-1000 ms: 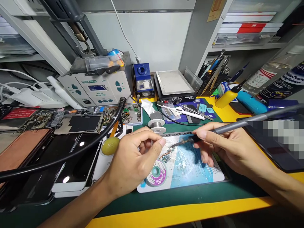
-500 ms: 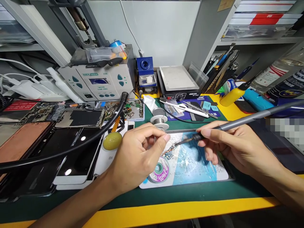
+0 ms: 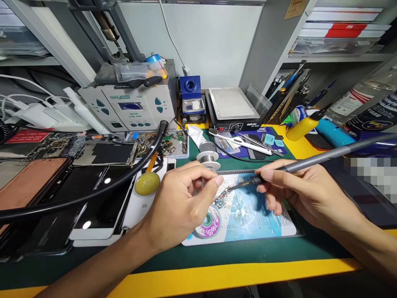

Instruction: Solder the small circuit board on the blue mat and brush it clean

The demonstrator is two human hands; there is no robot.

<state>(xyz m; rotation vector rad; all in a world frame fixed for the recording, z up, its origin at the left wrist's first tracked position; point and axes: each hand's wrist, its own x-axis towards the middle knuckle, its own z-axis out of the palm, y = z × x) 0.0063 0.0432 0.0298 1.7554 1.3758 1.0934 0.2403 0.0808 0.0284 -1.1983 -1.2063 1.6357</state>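
The circuit board (image 3: 221, 201) lies on a blue-and-white mat (image 3: 254, 223), at the tip of a soldering iron (image 3: 313, 159) gripped in the right hand (image 3: 299, 188). The left hand (image 3: 186, 198), pinched (on what, I cannot tell), partly hides a purple-labelled spool (image 3: 215, 225); a wire reel (image 3: 208, 158) stands behind.

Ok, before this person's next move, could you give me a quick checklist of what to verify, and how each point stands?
1. Right hand on the handle of the soldering iron: ok, gripped like a pen.
2. Iron's tip at the small circuit board: ok at its near end; exact contact cannot be told.
3. Left hand clear of the hot end: ok, a gap shows.
4. Wire in the left hand's pinch: cannot tell; thumb and forefinger meet, but nothing shows clearly between them.
5. Board held steady: cannot tell; no clamp shows.
6. Purple-labelled spool away from the tip: ok, it lies apart from it.
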